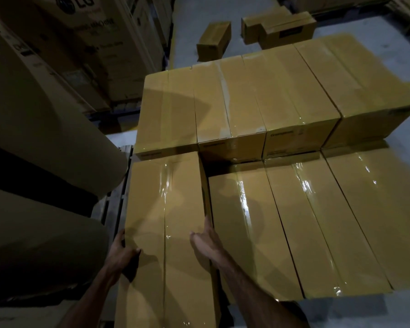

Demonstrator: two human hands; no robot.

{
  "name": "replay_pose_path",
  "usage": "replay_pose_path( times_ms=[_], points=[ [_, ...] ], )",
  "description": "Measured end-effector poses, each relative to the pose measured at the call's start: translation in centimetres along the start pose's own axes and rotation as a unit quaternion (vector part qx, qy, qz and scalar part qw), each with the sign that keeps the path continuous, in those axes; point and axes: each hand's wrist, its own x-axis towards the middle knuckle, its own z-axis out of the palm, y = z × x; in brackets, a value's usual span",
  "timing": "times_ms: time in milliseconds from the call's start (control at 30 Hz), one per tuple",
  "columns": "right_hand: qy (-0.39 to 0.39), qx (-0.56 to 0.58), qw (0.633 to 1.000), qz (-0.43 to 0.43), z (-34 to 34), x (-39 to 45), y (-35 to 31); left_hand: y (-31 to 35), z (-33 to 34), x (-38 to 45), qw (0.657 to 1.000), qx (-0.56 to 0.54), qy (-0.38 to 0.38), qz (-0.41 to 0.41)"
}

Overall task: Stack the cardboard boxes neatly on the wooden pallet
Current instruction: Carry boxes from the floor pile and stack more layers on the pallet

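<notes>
A long taped cardboard box point(168, 221) lies at the near left of the wooden pallet point(118, 204), raised above the boxes beside it. My left hand point(124, 250) grips its left edge, thumb on top. My right hand point(206, 242) grips its right edge, fingers stretched along the gap to the neighbouring box point(246, 233). Three lower boxes fill the near row to the right, the outermost box point(376, 209) at the far right. A back row of several boxes point(246, 98) stands higher behind them.
Three loose boxes lie on the floor beyond the pallet: a single box point(214, 40) and a pair of boxes point(278, 28). Large appliance cartons point(81, 43) tower at the left. Big rounded brown packages point(33, 162) press close at the near left. Grey floor point(407, 67) shows right.
</notes>
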Motion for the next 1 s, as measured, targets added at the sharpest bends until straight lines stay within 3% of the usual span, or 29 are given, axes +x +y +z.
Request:
replay_pose_path(
  times_ms=[533,733,1000],
  points=[
    [-0.007,-0.011,1.0,-0.006,-0.9,0.1,1.2,0.0,0.8,-0.7,0.999,-0.016,-0.003,0.046],
    [-0.04,-0.132,0.991,0.001,-1.3,-3.3,5.0,-3.0,1.8,-6.6,0.996,-0.005,0.043,0.076],
    [-0.115,-0.255,0.96,0.0,-1.3,-8.2,7.7,-9.3,3.3,-14.3,0.989,-0.11,0.103,-0.015]
  ],
)
